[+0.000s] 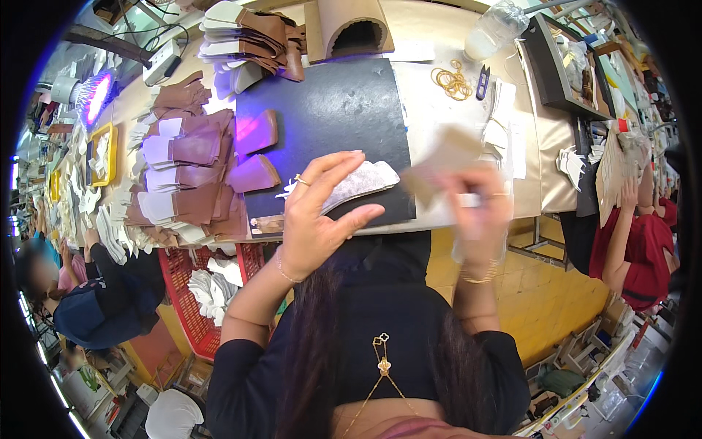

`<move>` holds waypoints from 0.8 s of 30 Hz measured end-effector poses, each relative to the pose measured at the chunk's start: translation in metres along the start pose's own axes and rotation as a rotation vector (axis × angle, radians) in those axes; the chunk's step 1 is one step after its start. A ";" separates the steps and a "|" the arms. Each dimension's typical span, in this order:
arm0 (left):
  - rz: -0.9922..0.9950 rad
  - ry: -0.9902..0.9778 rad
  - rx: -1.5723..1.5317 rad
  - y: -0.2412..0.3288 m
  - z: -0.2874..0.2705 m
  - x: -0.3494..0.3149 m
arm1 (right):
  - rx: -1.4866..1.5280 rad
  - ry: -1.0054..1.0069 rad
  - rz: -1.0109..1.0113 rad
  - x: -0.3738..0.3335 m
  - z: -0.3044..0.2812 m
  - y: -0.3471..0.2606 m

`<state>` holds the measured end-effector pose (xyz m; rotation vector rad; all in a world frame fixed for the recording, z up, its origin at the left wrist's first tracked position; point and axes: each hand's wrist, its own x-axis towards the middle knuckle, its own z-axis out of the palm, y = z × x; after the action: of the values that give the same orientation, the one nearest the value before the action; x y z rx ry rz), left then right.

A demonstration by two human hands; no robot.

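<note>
My left hand is over the near part of a black work board, thumb and fingers spread apart. Beside its fingers lies a pale, curved shoe-part piece, partly hidden by the hand. To the right, my right hand is smeared by motion, its fingers closed on a blurred brownish leather piece. Two brown leather pieces rest at the board's left edge under purple light. Left of them, brown leather parts with white ends lie in overlapping stacks.
A brown arched form and another leather stack stand at the back. Yellow rubber bands, thread snips and a plastic bottle lie right. A purple lamp shines from the left. A red basket is below; co-workers sit either side.
</note>
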<state>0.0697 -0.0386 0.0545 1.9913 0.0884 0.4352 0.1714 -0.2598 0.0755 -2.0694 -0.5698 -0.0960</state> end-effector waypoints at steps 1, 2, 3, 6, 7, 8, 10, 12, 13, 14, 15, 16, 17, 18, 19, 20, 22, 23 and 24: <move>-0.027 0.042 -0.116 0.002 0.004 -0.001 | 0.071 -0.080 -0.150 0.003 0.027 -0.011; -0.064 0.140 -0.250 0.003 0.010 0.000 | 0.165 -0.096 -0.264 0.003 0.048 -0.021; -0.096 0.205 -0.305 0.004 0.010 -0.002 | 0.223 -0.159 -0.315 0.004 0.063 -0.029; -0.122 0.332 -0.338 0.003 0.003 -0.010 | 0.340 -0.237 -0.285 0.003 0.078 -0.043; -0.123 0.337 -0.241 0.002 -0.003 -0.013 | 0.324 -0.271 -0.249 0.003 0.076 -0.043; -0.098 0.339 -0.153 0.000 -0.009 -0.015 | 0.320 -0.287 -0.237 0.004 0.072 -0.040; -0.094 0.262 0.128 -0.004 -0.023 -0.018 | 0.247 -0.244 -0.209 0.008 0.060 -0.025; -0.096 0.015 0.283 -0.014 -0.024 -0.017 | 0.432 -0.149 0.089 0.006 0.052 -0.007; -0.102 -0.091 0.357 -0.020 -0.022 -0.016 | 0.558 -0.091 0.242 0.002 0.050 0.000; -0.012 -0.122 0.365 -0.026 -0.015 -0.015 | 0.570 -0.114 0.238 -0.002 0.049 0.008; 0.045 -0.149 0.384 -0.031 -0.008 -0.014 | 0.579 -0.135 0.236 -0.006 0.049 0.015; 0.073 -0.147 0.411 -0.036 -0.003 -0.015 | 0.593 -0.150 0.233 -0.011 0.051 0.021; 0.104 -0.158 0.444 -0.040 0.002 -0.015 | 0.551 -0.160 0.205 -0.015 0.054 0.026; 0.099 -0.162 0.458 -0.043 0.005 -0.016 | 0.510 -0.169 0.173 -0.018 0.058 0.030; 0.094 -0.164 0.472 -0.045 0.007 -0.017 | 0.468 -0.179 0.141 -0.021 0.062 0.033; 0.094 -0.155 0.486 -0.047 0.009 -0.018 | 0.474 -0.173 0.142 -0.023 0.067 0.036; 0.098 -0.143 0.484 -0.049 0.010 -0.018 | 0.475 -0.208 0.160 -0.026 0.072 0.040; 0.100 -0.131 0.485 -0.049 0.010 -0.018 | 0.479 -0.229 0.169 -0.027 0.074 0.041; 0.092 -0.139 0.481 -0.050 0.009 -0.018 | 0.460 -0.234 0.165 -0.027 0.075 0.042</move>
<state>0.0627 -0.0287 0.0024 2.5009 0.0139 0.3549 0.1542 -0.2257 -0.0063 -1.6768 -0.5034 0.3480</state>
